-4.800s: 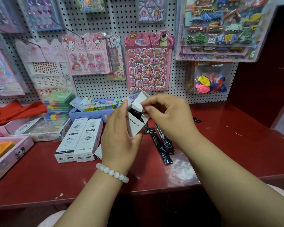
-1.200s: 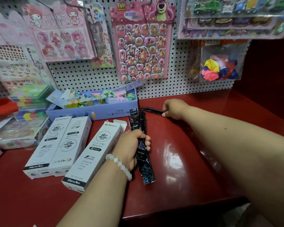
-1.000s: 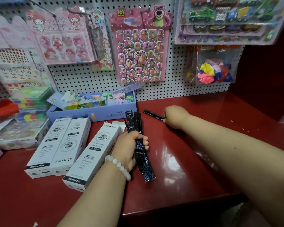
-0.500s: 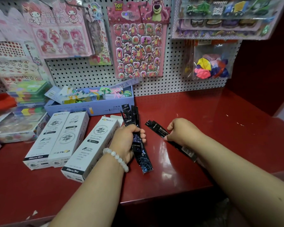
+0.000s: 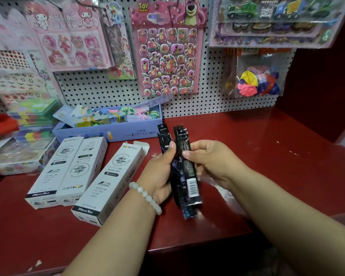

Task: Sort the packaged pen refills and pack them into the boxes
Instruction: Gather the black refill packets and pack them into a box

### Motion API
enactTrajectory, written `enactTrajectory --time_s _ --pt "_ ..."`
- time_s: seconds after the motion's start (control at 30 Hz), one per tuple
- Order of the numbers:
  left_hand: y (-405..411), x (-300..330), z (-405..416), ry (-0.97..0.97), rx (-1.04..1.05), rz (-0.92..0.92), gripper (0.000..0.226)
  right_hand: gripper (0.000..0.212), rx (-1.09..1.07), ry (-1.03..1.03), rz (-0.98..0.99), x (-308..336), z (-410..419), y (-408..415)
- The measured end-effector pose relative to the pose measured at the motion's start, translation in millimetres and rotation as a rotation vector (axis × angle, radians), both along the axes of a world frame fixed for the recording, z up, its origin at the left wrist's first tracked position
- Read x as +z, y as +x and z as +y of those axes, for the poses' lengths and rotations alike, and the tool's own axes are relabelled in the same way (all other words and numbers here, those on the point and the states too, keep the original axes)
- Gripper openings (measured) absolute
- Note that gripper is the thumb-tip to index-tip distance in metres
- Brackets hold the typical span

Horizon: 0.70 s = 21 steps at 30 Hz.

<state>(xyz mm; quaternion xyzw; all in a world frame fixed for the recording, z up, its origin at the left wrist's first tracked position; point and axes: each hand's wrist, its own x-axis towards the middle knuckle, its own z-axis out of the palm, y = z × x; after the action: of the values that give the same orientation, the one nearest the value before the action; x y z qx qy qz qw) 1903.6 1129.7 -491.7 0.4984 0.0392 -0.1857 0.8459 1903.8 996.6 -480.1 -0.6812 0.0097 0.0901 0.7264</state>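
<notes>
A white pegboard [image 5: 207,92] hung with sticker sheets rises along the back edge of a glossy red counter [image 5: 267,166]. A pink bear sticker sheet [image 5: 167,56] hangs near its middle, and a clear bag of balloons [image 5: 257,80] hangs further right.

On the counter, against the back edge left of centre, lies a long lilac box [image 5: 108,130] filled with colourful paper items. In front of it, toward the left part of the surface, two closed white boxes [image 5: 68,168] lie flat, touching side by side. Just to their right lies a third white box [image 5: 112,180] with its far-end flap open, angled toward the front edge.

Over the middle of the counter, above the surface, both hands meet on a bundle of black refill packets [image 5: 182,172], held roughly upright with their tops leaning away. The left hand [image 5: 159,172], a white bead bracelet [image 5: 145,196] at its wrist, wraps the bundle from the left, thumb pressed on the front. The right hand [image 5: 213,160] pinches the frontmost packet from the right with curled fingers. A barcode label shows near that packet's lower end.
</notes>
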Motion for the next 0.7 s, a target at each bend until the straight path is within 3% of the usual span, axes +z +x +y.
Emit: enactTrajectory --time_s 0.23,0.47,0.6,0.7 --pt "-3.7 3.3 -0.1 -0.089 -0.031 0.035 0.022 0.020 -0.131 -0.345 -0.242 -17.7 12.2 0.7" --pt "-6.4 5.9 1.8 -0.032 0.005 -0.079 0.017 0.020 -0.220 -0.175 -0.194 -6.3 7.9 -0.5" --pt "-1.6 13.6 -3.4 0.141 0.050 -0.266 0.020 0.017 -0.128 -0.129 -0.223 15.0 5.2 -4.7" --pt "6.7 23.2 -6.3 0.388 0.120 -0.584 0.026 0.025 -0.082 -0.201 -0.403 33.1 3.9 -6.7"
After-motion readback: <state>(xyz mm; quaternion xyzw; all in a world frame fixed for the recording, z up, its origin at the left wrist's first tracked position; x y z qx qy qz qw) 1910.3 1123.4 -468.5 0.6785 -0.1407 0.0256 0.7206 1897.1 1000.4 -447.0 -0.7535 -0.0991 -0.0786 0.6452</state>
